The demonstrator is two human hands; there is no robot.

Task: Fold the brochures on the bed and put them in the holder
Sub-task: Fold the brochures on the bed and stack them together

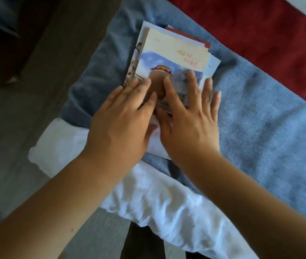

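Just one bit of writing showed: two short lines of red-orange Chinese characters (186, 58) on the cream band of the top brochure (167, 47), too blurred to read. A tiny grey line (155, 39) near its upper corner was illegible too.

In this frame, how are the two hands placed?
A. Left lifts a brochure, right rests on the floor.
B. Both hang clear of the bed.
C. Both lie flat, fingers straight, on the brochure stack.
C: the left hand and right hand both rest straight-fingered on top of the brochure stack, which lies on the blue blanket.
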